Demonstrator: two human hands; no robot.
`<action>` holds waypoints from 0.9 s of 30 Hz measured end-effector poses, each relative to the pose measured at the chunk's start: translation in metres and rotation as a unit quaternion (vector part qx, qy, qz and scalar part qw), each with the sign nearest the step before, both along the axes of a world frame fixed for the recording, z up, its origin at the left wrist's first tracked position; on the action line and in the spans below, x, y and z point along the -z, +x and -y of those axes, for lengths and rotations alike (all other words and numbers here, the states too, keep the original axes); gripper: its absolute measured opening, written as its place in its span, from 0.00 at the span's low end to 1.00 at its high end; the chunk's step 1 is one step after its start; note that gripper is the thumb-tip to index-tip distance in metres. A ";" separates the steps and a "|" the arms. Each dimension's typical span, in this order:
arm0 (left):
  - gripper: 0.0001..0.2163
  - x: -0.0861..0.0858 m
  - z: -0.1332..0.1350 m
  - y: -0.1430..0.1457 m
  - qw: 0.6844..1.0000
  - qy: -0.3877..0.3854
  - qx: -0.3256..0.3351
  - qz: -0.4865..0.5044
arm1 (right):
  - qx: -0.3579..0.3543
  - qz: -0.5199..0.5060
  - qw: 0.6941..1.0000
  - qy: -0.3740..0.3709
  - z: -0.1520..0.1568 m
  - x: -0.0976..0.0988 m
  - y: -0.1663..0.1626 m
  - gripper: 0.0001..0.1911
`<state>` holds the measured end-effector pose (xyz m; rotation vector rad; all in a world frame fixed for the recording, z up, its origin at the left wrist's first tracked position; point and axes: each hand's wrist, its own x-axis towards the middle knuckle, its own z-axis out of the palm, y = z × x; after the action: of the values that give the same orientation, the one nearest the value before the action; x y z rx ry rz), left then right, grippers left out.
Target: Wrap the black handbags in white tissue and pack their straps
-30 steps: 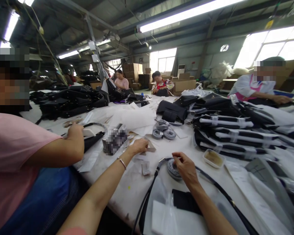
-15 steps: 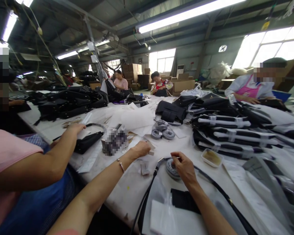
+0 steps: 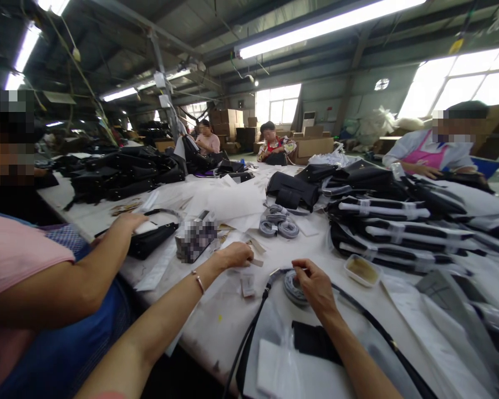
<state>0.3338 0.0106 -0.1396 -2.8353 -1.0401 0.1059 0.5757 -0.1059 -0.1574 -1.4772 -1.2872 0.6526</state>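
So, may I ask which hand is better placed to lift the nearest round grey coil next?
Probably the right hand: it's at the coil, while the left hand is farther away, by pale flat pieces.

Head view: on the left wrist (image 3: 209, 270), toward 7 o'clock from frame centre, we log one slim, shiny metallic bangle (image 3: 198, 282), rounded and narrow. Farther out, between 7 and 8 o'clock, we note a salmon-pink sleeve (image 3: 112, 395), plain where visible, mostly cut off. Between 4 and 5 o'clock we record a bare right forearm (image 3: 353, 343) and bare right hand (image 3: 316, 285).
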 end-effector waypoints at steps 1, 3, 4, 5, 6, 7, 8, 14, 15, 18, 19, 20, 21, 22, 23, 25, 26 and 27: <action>0.03 0.001 0.002 0.000 1.000 0.001 0.004 -0.004 | -0.001 0.002 1.000 0.001 0.000 0.000 0.000 0.17; 0.03 0.003 0.006 0.003 1.000 0.008 0.008 -0.010 | -0.004 0.003 1.000 0.000 0.000 0.000 0.000 0.18; 0.04 0.005 0.006 0.004 1.000 0.013 0.007 -0.011 | -0.004 0.002 1.000 -0.001 0.001 0.000 0.000 0.18; 0.06 0.006 0.006 0.006 1.000 0.018 0.006 -0.011 | -0.004 0.000 1.000 -0.003 0.001 0.000 0.000 0.18; 0.07 0.007 0.005 0.008 1.000 0.023 0.005 -0.010 | -0.005 -0.003 1.000 -0.006 0.001 0.000 0.001 0.18; 0.07 0.008 0.003 0.009 1.000 0.027 0.004 -0.008 | -0.004 -0.007 1.000 -0.008 0.001 0.000 0.001 0.18; 0.07 0.008 0.002 0.011 1.000 0.030 0.005 -0.007 | -0.004 -0.010 1.000 -0.010 0.002 0.001 0.001 0.18; 0.07 0.009 -0.001 0.015 0.999 0.033 0.009 -0.008 | -0.007 -0.004 1.000 -0.022 0.002 0.002 0.001 0.19; 0.07 0.009 -0.001 0.015 0.999 0.033 0.009 -0.007 | -0.008 -0.004 1.000 -0.024 0.001 0.003 0.001 0.19; 0.08 0.009 -0.001 0.015 1.000 0.027 0.006 -0.002 | -0.013 -0.004 1.000 -0.017 0.001 0.005 0.001 0.18; 0.08 0.008 -0.001 0.015 1.000 0.024 0.003 0.001 | -0.013 -0.004 1.000 -0.013 0.001 0.005 0.002 0.18; 0.08 0.008 -0.002 0.014 1.000 0.022 -0.002 0.004 | -0.013 -0.004 1.000 -0.010 0.001 0.006 0.002 0.17; 0.08 0.007 -0.002 0.014 1.000 0.019 -0.008 0.008 | -0.012 -0.005 1.000 -0.007 0.000 0.007 0.002 0.17; 0.08 0.006 -0.002 0.013 1.000 0.016 -0.016 0.012 | -0.012 -0.005 1.000 -0.006 0.000 0.007 0.002 0.17; 0.08 0.005 -0.002 0.012 0.999 0.013 -0.026 0.017 | -0.012 -0.004 1.000 -0.006 0.000 0.007 0.002 0.17; 0.07 0.004 -0.002 0.010 0.998 0.008 -0.050 0.027 | -0.014 -0.004 1.000 -0.007 0.000 0.007 0.001 0.17; 0.07 0.004 -0.002 0.010 0.998 0.004 -0.064 0.030 | -0.015 -0.004 1.000 -0.008 0.000 0.007 0.001 0.17; 0.07 0.004 -0.002 0.010 0.996 0.000 -0.078 0.033 | -0.015 -0.004 1.000 -0.008 0.000 0.007 0.001 0.17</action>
<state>0.3437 0.0129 -0.1432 -2.7704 -1.2747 0.0261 0.5768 -0.1060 -0.1644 -1.4688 -1.3034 0.6899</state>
